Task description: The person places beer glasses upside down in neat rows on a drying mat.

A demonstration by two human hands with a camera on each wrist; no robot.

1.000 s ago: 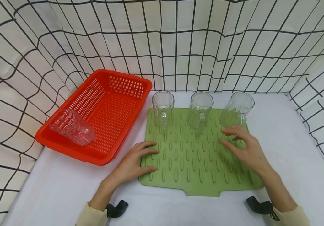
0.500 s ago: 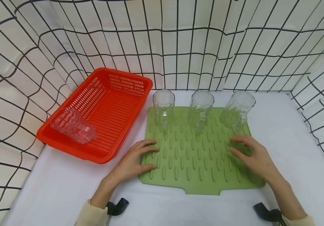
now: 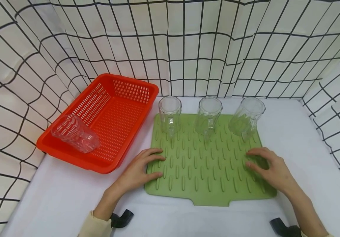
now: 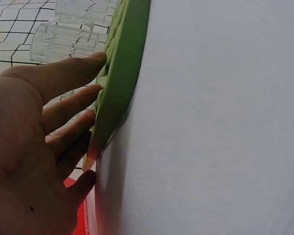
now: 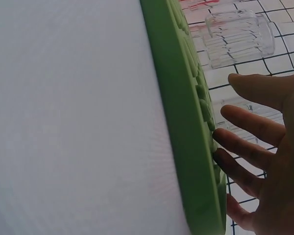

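A green ribbed drying mat (image 3: pixel 199 164) lies on the white table. My left hand (image 3: pixel 138 171) rests at its left edge, fingers extended and spread; in the left wrist view the fingertips meet the mat's raised edge. Over the mat's right side is my right hand (image 3: pixel 276 169), fingers loosely bent and thumb apart, holding nothing. Along the mat's back edge stand a left glass mug (image 3: pixel 170 115), a middle glass mug (image 3: pixel 209 115) and a right glass mug (image 3: pixel 248 115), their handles toward me. Neither hand touches the mugs.
A red perforated plastic basket (image 3: pixel 122 121) stands on the table to the left of the mat. In its front left corner a clear glass (image 3: pixel 78 135) lies on its side. Black-gridded white cloth walls (image 3: pixel 193 49) close in the back and both sides.
My right hand has drawn away from the right glass mug, moving toward me and rightward to the mat's right edge. My left hand stays where it was.
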